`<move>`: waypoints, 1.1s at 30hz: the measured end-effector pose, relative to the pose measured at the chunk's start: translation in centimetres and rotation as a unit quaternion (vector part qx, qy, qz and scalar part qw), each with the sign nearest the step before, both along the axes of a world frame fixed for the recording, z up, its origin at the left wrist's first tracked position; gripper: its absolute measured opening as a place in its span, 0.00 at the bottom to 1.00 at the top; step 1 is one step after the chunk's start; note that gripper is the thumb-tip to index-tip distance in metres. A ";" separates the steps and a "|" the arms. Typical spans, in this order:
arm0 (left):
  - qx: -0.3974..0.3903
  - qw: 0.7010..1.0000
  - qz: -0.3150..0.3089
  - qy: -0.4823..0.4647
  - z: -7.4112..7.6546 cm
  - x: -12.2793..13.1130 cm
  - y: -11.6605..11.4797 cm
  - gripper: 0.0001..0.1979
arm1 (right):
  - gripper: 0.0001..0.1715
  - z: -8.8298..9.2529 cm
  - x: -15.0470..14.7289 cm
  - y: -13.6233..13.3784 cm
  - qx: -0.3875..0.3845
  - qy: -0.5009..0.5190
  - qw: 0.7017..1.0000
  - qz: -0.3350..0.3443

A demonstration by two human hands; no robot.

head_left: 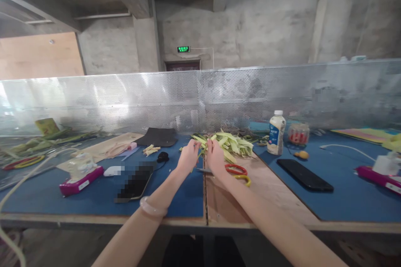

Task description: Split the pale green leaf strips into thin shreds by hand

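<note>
A heap of pale green leaf strips [235, 144] lies on the bare wooden part of the table. My left hand [188, 155] and my right hand [215, 154] are close together at the heap's left edge. Both have thumb and fingers pressed together around thin green strips [203, 147] that run between them. The exact ends of the strips are hidden by the fingers. Scissors with red and yellow handles [237, 170] lie partly beneath my right wrist, their blade pointing left.
Left on the blue mat are a phone [138, 181], a white mouse [113, 171] and a purple power strip [82, 181]. At right stand a bottle [276, 133] and a jar [298, 135], with a black phone [303, 174] in front. Behind rises a perforated metal screen [225, 96].
</note>
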State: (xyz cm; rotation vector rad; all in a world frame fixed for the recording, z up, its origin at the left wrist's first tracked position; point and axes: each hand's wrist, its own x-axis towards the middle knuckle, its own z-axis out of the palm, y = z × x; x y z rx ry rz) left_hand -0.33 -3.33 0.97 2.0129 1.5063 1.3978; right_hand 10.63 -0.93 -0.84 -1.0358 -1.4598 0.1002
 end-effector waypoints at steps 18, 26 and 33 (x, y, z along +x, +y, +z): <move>0.013 1.000 0.016 -0.017 -0.2 0.1 0.4 0.17 | 0.19 0.5 0.2 -0.7 0.000 0.037 0.999 0.007; 0.015 0.999 0.018 -0.024 -0.2 0.1 0.3 0.17 | 0.21 0.4 0.1 -0.6 -0.005 0.038 0.999 -0.001; 0.014 1.000 0.015 -0.020 0.0 -0.1 0.0 0.17 | 0.19 0.4 0.3 -0.8 0.002 0.016 1.000 -0.002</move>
